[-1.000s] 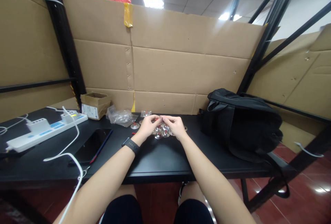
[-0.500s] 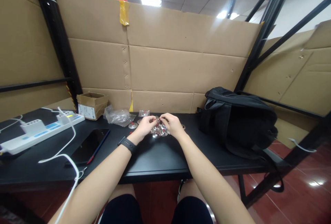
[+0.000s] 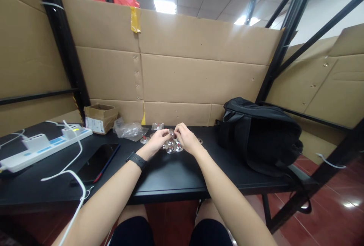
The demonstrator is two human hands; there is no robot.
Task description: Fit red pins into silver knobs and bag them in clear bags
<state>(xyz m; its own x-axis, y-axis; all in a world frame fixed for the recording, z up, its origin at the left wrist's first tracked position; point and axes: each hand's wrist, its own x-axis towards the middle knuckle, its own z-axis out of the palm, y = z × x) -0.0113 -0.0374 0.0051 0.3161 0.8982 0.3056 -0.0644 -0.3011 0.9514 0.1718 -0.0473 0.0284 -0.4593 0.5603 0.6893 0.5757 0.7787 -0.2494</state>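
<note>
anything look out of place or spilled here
Nothing looks spilled. Two things look untidy: a loose white cable trails past the front edge of the table at left, and a strap of the black backpack dangles below it at right.

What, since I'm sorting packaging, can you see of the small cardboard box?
The small cardboard box is brown, with a white label on its front; the print is unreadable. It stands upright, open-topped, at the back left of the black table. Its inside is mostly hidden. Crumpled clear plastic lies close on its right; contact is unclear.
</note>
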